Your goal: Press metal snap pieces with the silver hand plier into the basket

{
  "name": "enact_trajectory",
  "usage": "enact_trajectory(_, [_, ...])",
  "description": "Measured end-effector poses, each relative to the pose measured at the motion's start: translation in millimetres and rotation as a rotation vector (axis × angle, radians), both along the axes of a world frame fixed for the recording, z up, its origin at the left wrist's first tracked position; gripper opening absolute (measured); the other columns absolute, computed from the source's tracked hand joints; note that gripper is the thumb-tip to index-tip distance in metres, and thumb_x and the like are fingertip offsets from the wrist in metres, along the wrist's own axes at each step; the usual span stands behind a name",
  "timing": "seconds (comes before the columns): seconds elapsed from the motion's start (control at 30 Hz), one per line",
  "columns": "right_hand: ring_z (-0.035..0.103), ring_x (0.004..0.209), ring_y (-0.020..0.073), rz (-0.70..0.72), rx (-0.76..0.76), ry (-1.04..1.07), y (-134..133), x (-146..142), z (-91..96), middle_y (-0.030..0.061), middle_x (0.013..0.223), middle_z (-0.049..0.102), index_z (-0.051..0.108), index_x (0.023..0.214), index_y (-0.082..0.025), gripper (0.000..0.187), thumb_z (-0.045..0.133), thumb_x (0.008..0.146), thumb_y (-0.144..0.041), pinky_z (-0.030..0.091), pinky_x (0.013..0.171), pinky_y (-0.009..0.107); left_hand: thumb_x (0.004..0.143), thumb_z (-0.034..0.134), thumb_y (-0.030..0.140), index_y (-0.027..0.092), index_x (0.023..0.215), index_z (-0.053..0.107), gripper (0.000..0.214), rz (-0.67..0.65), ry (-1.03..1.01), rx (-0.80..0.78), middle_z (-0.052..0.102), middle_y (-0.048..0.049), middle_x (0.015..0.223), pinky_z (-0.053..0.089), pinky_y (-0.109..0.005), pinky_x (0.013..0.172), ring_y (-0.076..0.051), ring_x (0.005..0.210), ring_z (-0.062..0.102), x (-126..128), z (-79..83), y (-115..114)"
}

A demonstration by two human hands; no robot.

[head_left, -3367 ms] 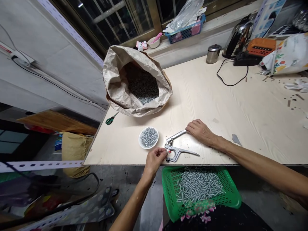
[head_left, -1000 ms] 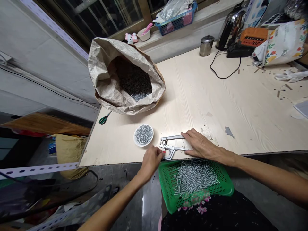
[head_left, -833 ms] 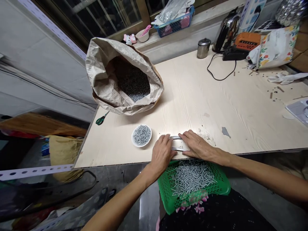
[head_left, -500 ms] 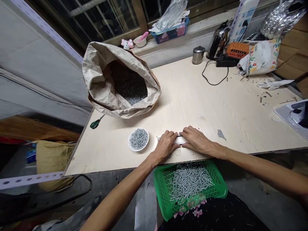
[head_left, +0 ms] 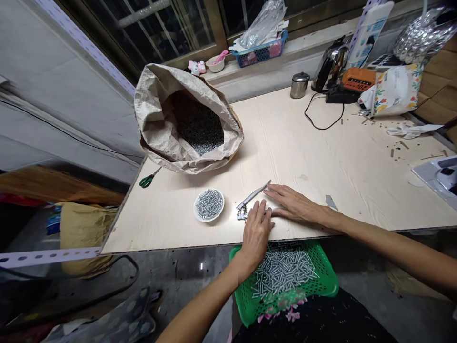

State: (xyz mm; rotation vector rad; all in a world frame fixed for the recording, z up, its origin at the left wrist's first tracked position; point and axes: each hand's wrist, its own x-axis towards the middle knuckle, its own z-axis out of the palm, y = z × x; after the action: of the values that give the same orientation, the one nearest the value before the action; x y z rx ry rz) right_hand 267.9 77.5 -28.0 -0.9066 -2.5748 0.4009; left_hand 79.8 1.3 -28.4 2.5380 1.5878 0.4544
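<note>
A metal hand press tool [head_left: 252,196] lies near the front edge of the pale wooden table [head_left: 339,162], its upper handle raised and pointing away to the right. My left hand [head_left: 257,229] lies flat over the tool's lower handle, fingers stretched out. My right hand [head_left: 293,205] rests flat on the table just right of the tool, fingertips near the tip of the upper handle. A small white dish [head_left: 209,205] of silver metal pieces sits to the left of the tool. Below the table edge, a green basket [head_left: 327,284] holds several similar pieces.
A big open sack [head_left: 157,119] of metal pieces stands at the back left, green-handled scissors [head_left: 147,179] beside it. A steel tin [head_left: 299,84], a kettle [head_left: 330,62], a black cable [head_left: 321,125] and bags sit at the far right. Scraps litter the right side.
The tool's handles, pressed flat together under both hands half a second ago, have sprung apart. My left hand has slid back toward the table edge and my right hand has shifted right.
</note>
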Motion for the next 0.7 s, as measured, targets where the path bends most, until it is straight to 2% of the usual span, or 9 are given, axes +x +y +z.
enact_trajectory(0.13, [0.045, 0.121, 0.0291, -0.105, 0.008, -0.054, 12.4, -11.5, -1.9, 0.0118, 0.145, 0.037, 0.035, 0.14, -0.027, 0.048, 0.049, 0.094, -0.034, 0.045, 0.092, 0.048, 0.093, 0.044, 0.019, 0.017, 0.129, 0.043, 0.037, 0.042, -0.057, -0.033, 0.043, -0.0162, 0.142, 0.041, -0.053, 0.106, -0.03, 0.138, 0.032, 3.5, -8.8, -10.8])
enact_trajectory(0.23, [0.051, 0.11, 0.0287, -0.042, 0.011, -0.096, 30.3, -19.3, 1.6, 0.0078, 0.148, 0.035, 0.038, 0.138, -0.03, 0.046, 0.049, 0.094, -0.035, 0.046, 0.086, 0.047, 0.093, 0.044, 0.019, 0.017, 0.138, 0.031, 0.047, 0.102, -0.122, -0.044, 0.042, -0.0169, 0.142, 0.041, -0.052, 0.106, -0.029, 0.136, 0.034, 4.4, -8.8, -8.8])
enact_trajectory(0.33, [0.053, 0.103, 0.0244, 0.007, 0.064, -0.093, 47.7, -26.4, 5.2, 0.0055, 0.149, 0.033, 0.04, 0.136, -0.03, 0.04, 0.042, 0.096, -0.025, 0.047, 0.082, 0.041, 0.092, 0.047, 0.021, 0.014, 0.14, 0.027, 0.053, 0.153, -0.133, -0.045, 0.043, -0.0197, 0.137, 0.042, -0.05, 0.104, -0.029, 0.131, 0.04, 9.8, -5.5, -4.6])
enact_trajectory(0.4, [0.053, 0.097, 0.0237, 0.007, 0.115, -0.144, 57.0, -33.5, 6.3, 0.007, 0.141, 0.044, 0.047, 0.13, -0.027, 0.036, 0.042, 0.095, -0.019, 0.046, 0.076, 0.038, 0.091, 0.05, 0.024, 0.013, 0.139, 0.03, 0.052, 0.2, -0.097, -0.049, 0.048, -0.02, 0.129, 0.044, -0.052, 0.1, -0.031, 0.124, 0.045, 17.2, -3.4, -1.2])
enact_trajectory(0.5, [0.052, 0.087, 0.0223, 0.061, 0.151, -0.262, 69.1, -46.1, 5.1, 0.0082, 0.106, 0.063, 0.062, 0.105, -0.021, 0.025, 0.041, 0.093, -0.012, 0.044, 0.069, 0.033, 0.091, 0.048, 0.025, 0.013, 0.134, 0.037, 0.045, 0.244, -0.036, -0.065, 0.054, -0.0165, 0.114, 0.046, -0.053, 0.095, -0.03, 0.112, 0.05, 28.7, -3.1, 2.6])
enact_trajectory(0.57, [0.051, 0.083, 0.0205, 0.095, 0.146, -0.271, 76.9, -52.2, 2.5, 0.0074, 0.09, 0.062, 0.063, 0.09, -0.018, 0.026, 0.039, 0.094, -0.01, 0.043, 0.067, 0.031, 0.093, 0.044, 0.022, 0.012, 0.13, 0.041, 0.039, 0.22, -0.009, -0.063, 0.055, -0.0151, 0.111, 0.045, -0.053, 0.096, -0.029, 0.109, 0.051, 33.6, -5.4, 2.8])
enact_trajectory(0.7, [0.051, 0.084, 0.0192, 0.1, 0.08, -0.172, 86.7, -54.9, -1.1, 0.0063, 0.088, 0.06, 0.063, 0.088, -0.019, 0.027, 0.037, 0.095, -0.013, 0.045, 0.069, 0.031, 0.095, 0.035, 0.018, 0.013, 0.13, 0.041, 0.036, 0.172, -0.03, -0.041, 0.056, -0.0138, 0.111, 0.042, -0.052, 0.1, -0.027, 0.108, 0.051, 35.7, -7.9, -2.1])
